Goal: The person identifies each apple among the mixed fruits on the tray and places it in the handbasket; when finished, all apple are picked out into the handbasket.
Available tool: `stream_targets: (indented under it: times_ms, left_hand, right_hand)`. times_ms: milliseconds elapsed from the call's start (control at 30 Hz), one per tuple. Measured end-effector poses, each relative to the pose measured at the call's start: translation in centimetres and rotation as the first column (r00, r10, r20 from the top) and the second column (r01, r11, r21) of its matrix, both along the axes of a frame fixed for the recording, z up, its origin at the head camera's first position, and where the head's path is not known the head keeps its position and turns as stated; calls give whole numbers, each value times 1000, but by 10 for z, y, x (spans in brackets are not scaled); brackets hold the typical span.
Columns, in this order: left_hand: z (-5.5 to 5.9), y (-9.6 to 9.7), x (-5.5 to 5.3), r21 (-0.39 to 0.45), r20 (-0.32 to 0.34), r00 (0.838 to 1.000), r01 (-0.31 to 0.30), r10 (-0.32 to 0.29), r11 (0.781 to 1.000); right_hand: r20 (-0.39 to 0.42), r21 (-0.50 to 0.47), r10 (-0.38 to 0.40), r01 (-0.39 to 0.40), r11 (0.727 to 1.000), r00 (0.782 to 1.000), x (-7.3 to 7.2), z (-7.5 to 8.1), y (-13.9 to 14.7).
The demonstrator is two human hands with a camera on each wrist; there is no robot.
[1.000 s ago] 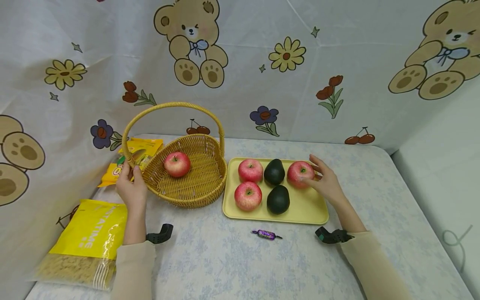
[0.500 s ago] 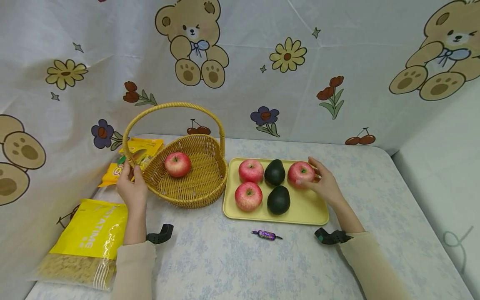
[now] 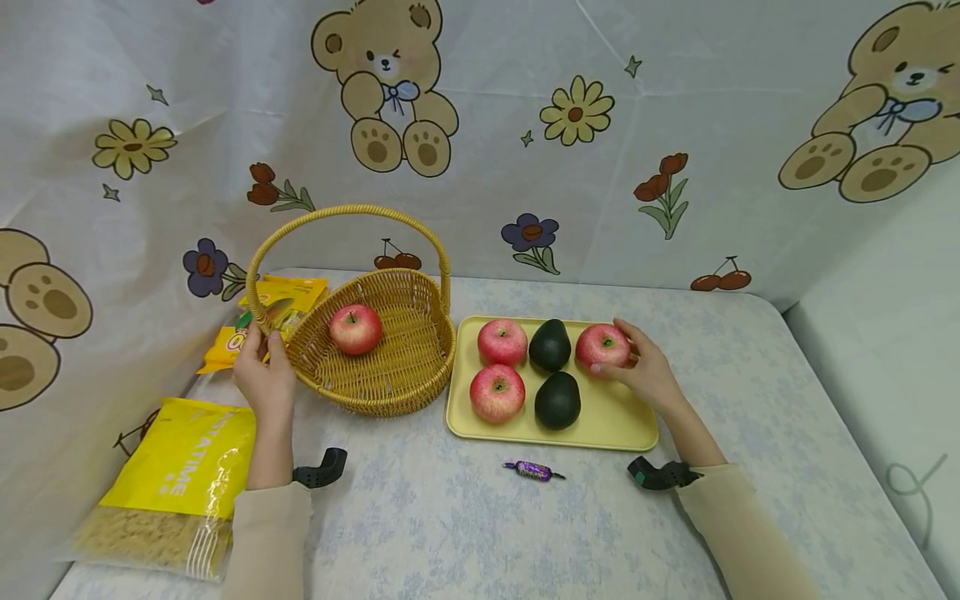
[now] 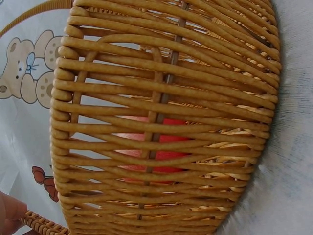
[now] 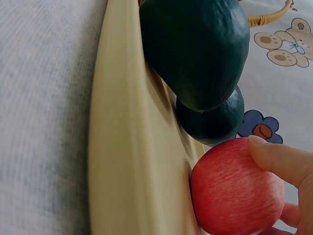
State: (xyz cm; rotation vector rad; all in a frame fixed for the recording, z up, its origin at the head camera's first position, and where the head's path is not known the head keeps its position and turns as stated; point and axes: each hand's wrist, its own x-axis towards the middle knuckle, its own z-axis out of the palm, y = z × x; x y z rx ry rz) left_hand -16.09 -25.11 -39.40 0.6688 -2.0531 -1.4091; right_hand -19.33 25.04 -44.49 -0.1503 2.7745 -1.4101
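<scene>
The right hand (image 3: 651,373) is holding a round apple (image 3: 603,344), red with fine pale streaks, its thumb and fingers standing apart only as wide as the fruit. This apple is resting in the far right part of the yellow tray (image 3: 615,423). The left hand (image 3: 265,379) is gripping the woven basket (image 3: 411,346) by its handle. Two more apples (image 3: 497,392) and two dark green avocados (image 3: 557,400) are lying on the tray, one apple (image 3: 356,329) inside the basket.

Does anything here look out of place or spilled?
The purple wrapped candy looks slightly stray: it lies alone on the table, outside both the tray and the basket. I see no spills.
</scene>
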Motion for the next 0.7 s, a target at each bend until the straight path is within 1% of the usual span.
stream_targets:
  times_ms: [133,367,700]
  left_hand:
    - [-1,0,0,-10,-12,1000,-2,2,1000]
    - [-2,0,1,-32,-28,1000,-4,3,999]
    - [-1,0,0,-15,-16,1000,1,-1,1000]
  right_hand:
    - [-8,4,-11,11,1000,1000,0,-2,-1]
    - [-19,-36,-8,7,999,1000,-1,-3,-2]
    - [-37,-9,-22,22,1000,999,0,-4,-3]
